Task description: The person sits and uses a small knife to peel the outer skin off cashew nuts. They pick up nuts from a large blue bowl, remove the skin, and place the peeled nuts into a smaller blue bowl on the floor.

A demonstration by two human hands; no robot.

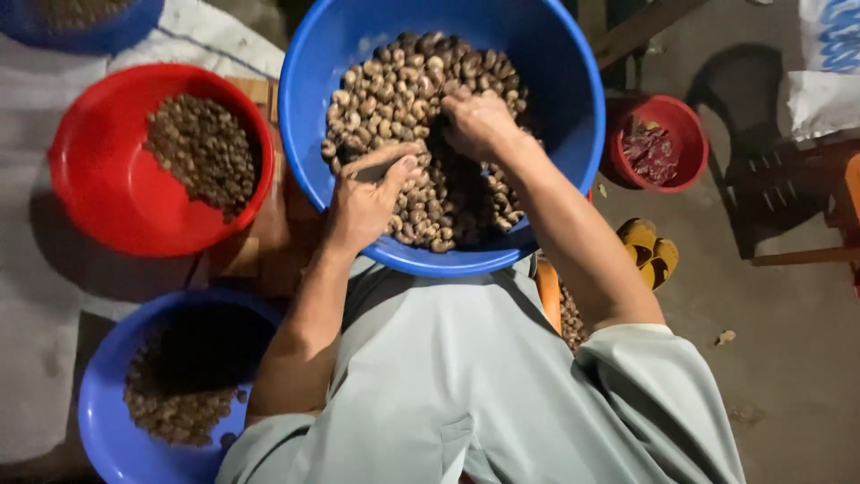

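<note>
Both hands are down in the large blue basin (pixel 300 134) that sits in front of the person's lap, and the basin is heaped with pale brown nuts in their shells (pixel 394 90), which look like raw cashews. The right hand (pixel 477 121) lies palm down on the heap just right of its middle, fingers curled into the pile; whether they have closed on any nuts I cannot tell, since the fingertips are buried. The left hand (pixel 365 202) rests lower, at the near left edge of the heap, with its thumb stretched out across the top and the other fingers bent under it, seemingly pinching a nut or two (the grip itself is shadowed). The bulk of the nuts lies ahead of both hands, toward the far rim, and the right hand is the nearer to that mass.

To the left stands a red basin (pixel 90 170) with a smaller pile of darker nuts (pixel 202 152), below it another blue basin (pixel 103 394) partly filled, and to the right a small red bowl (pixel 685 121) of reddish pieces
</note>
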